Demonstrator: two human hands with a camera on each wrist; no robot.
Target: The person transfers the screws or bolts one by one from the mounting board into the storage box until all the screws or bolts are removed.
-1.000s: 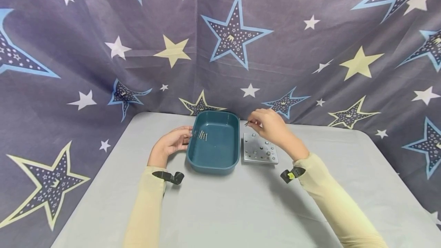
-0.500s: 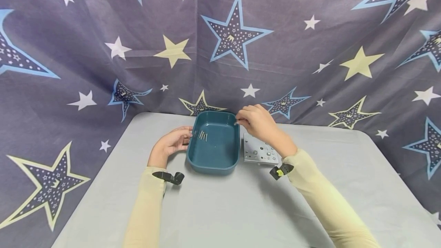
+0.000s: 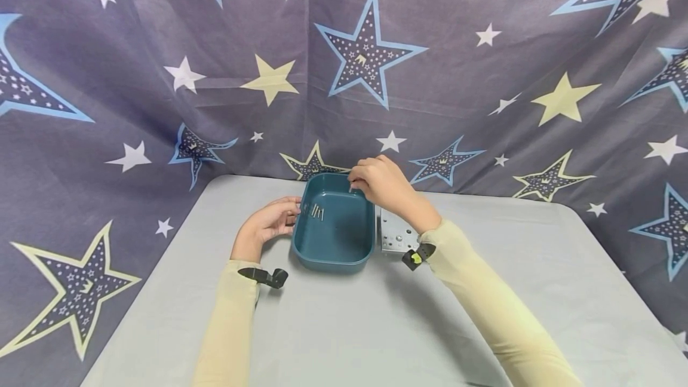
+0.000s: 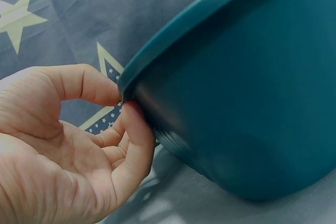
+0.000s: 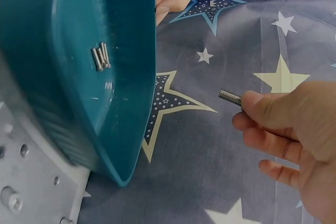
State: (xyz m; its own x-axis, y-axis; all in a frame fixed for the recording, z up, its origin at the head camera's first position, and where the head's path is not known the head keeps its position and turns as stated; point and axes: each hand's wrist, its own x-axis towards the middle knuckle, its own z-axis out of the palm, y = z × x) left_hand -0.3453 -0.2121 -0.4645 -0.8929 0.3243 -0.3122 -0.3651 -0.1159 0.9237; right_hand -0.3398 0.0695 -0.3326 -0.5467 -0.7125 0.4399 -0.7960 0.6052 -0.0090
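Right hand (image 5: 291,135): thumb and index pinch a bolt (image 5: 230,96), threaded end poking out towards the bin (image 3: 341,233). Right wrist view gives the thread clearly; in the head view the bolt is too small to make out past the fingers. Head view gives the position instead: hand over the bin's far right corner. Right wrist view has bolt and bin apart, nothing touching.

Left hand (image 4: 79,140): pinching the bin's left rim, fingers bent. Left wrist view shows the fingertips right at the lip; from the head that contact is mostly edge-on. That close view gets only the outside of the bin, so contents come from the other two.

Inside the bin: a few slim screws (image 3: 317,212), lying side by side near the left wall. Right wrist view separates three, plus shine on the wall beside them.

Just right of the bin: metal plate (image 3: 391,237), flat on the table (image 3: 322,327). Right wrist and sleeve (image 3: 484,291) cover part of it from the head. Right wrist view picks up a corner with open holes and a socket-head fastener (image 5: 11,199) seated.

Behind everything: star-print cloth (image 3: 344,130).
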